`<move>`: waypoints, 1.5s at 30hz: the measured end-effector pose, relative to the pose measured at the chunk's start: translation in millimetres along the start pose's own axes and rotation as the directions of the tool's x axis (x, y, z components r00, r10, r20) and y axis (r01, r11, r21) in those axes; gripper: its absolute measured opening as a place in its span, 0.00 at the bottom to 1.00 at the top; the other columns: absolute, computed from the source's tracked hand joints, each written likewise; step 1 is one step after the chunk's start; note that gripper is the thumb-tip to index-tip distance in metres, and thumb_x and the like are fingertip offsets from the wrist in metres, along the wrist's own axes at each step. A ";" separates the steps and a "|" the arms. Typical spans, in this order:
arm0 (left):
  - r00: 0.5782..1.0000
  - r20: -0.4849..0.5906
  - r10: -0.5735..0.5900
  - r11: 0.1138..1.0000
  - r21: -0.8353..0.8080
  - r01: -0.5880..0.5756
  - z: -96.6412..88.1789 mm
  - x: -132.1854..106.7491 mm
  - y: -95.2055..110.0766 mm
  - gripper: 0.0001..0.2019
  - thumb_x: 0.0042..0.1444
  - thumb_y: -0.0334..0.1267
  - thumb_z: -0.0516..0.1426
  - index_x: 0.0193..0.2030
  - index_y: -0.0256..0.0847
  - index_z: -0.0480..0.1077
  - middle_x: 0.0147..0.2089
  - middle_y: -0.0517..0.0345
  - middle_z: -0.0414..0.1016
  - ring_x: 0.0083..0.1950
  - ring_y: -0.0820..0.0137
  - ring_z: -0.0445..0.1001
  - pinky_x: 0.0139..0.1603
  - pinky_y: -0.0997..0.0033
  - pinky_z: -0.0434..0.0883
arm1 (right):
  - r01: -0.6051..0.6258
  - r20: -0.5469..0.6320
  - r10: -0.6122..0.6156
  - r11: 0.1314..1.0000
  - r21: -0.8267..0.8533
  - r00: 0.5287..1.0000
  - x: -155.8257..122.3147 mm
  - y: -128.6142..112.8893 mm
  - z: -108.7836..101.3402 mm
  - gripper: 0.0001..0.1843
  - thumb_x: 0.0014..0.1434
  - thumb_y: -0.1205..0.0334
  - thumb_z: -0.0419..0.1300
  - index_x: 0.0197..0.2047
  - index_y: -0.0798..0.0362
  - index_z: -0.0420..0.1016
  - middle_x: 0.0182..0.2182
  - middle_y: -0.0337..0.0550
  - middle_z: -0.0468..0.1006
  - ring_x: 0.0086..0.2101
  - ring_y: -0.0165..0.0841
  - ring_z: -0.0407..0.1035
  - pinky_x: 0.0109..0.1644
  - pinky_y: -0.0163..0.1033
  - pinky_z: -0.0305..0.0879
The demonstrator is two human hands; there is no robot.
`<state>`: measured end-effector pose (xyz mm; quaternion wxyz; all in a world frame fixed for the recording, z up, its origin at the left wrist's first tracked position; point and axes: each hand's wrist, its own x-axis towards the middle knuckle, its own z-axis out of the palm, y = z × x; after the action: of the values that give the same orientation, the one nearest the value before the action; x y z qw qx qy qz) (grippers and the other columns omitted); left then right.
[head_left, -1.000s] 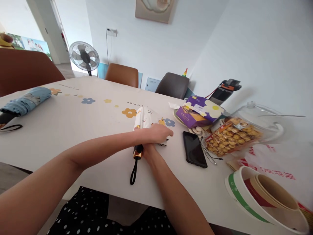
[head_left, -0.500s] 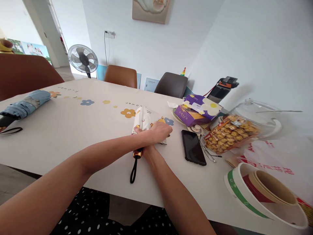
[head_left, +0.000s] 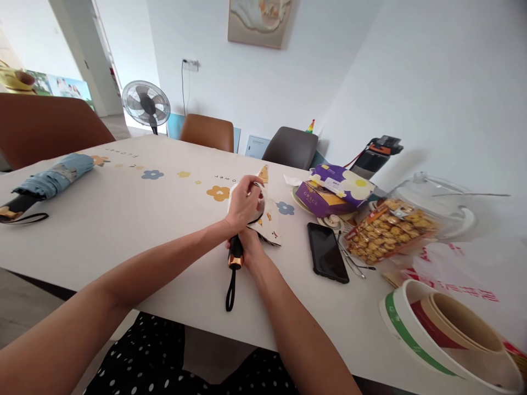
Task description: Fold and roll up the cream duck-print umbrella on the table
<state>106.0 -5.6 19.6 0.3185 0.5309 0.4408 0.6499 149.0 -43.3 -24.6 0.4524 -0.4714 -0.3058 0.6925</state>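
A folded white umbrella [head_left: 269, 219] with small printed figures lies on the flowered tablecloth [head_left: 135, 214] in front of me. My right hand [head_left: 247, 253] is wrapped round its black handle near the orange ring, with the black wrist loop hanging toward the table's front edge. My left hand [head_left: 244, 202] crosses over the right wrist and pinches the umbrella's canopy fabric, lifting a pointed flap upward. Most of the right hand's fingers are hidden under the left hand.
A black phone [head_left: 327, 252] lies just right of the umbrella. Beyond it are a purple box [head_left: 329, 189], a clear jar of snacks [head_left: 395, 225] and stacked paper bowls [head_left: 448, 329]. A blue folded umbrella [head_left: 49, 181] lies far left. Chairs and a fan [head_left: 146, 104] stand behind.
My left hand has risen off the umbrella and pulled a flap of its canopy upward. The right hand stays on the handle.
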 end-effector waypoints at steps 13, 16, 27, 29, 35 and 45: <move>0.932 -0.284 -0.224 0.948 -0.284 0.142 -102.5 0.0 -20.0 0.08 0.42 0.34 0.51 0.31 0.36 0.66 0.30 0.55 0.69 0.28 0.72 0.70 0.19 0.77 0.66 | -0.122 0.152 0.106 0.987 0.104 0.983 6.6 -7.1 -4.5 0.13 0.43 0.65 0.64 0.32 0.54 0.65 0.21 0.33 0.65 0.17 0.22 0.59 0.13 0.26 0.55; 0.913 -0.264 -0.311 0.914 -0.346 0.212 -105.2 -4.3 -24.6 0.09 0.45 0.39 0.52 0.30 0.35 0.67 0.27 0.55 0.68 0.28 0.70 0.71 0.20 0.75 0.67 | -0.107 0.170 0.089 0.989 0.098 0.981 8.2 -8.2 -6.3 0.16 0.42 0.62 0.65 0.34 0.53 0.65 0.22 0.33 0.66 0.17 0.22 0.58 0.14 0.26 0.56; 0.867 -0.290 -0.405 0.891 -0.336 0.304 -114.8 -3.2 -33.2 0.06 0.41 0.32 0.58 0.28 0.35 0.66 0.27 0.57 0.68 0.24 0.76 0.67 0.19 0.76 0.67 | -0.107 0.212 0.082 0.988 0.112 0.974 10.6 -11.5 -12.7 0.20 0.45 0.47 0.63 0.35 0.51 0.65 0.20 0.33 0.65 0.17 0.23 0.57 0.15 0.27 0.56; 0.864 -0.286 -0.414 0.884 -0.353 0.307 -115.4 -2.8 -33.5 0.06 0.40 0.32 0.58 0.28 0.35 0.66 0.26 0.59 0.67 0.23 0.77 0.66 0.19 0.76 0.67 | -0.108 0.198 0.085 0.988 0.106 0.976 10.9 -11.4 -12.3 0.20 0.45 0.47 0.63 0.33 0.51 0.64 0.19 0.33 0.65 0.17 0.22 0.56 0.15 0.26 0.55; 0.884 -0.299 -0.360 0.896 -0.375 0.238 -115.6 -0.6 -27.3 0.07 0.38 0.31 0.58 0.27 0.36 0.65 0.26 0.61 0.65 0.23 0.79 0.63 0.19 0.77 0.67 | -0.129 0.114 0.113 0.982 0.139 0.987 13.9 -10.0 -10.3 0.15 0.48 0.56 0.65 0.34 0.54 0.66 0.19 0.35 0.67 0.17 0.23 0.61 0.18 0.28 0.65; 0.878 -0.293 -0.378 0.895 -0.359 0.266 -117.1 1.1 -30.3 0.07 0.36 0.30 0.58 0.26 0.36 0.66 0.25 0.61 0.64 0.23 0.79 0.63 0.20 0.77 0.66 | -0.125 -0.009 0.129 0.972 0.199 0.992 17.4 -8.3 -9.0 0.09 0.45 0.71 0.64 0.31 0.58 0.67 0.21 0.38 0.70 0.22 0.27 0.69 0.24 0.33 0.73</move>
<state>-9.6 -19.8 -13.1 0.4172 0.2666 0.4673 0.7325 157.7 -24.0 -27.3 0.4551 -0.4500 -0.1995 0.7420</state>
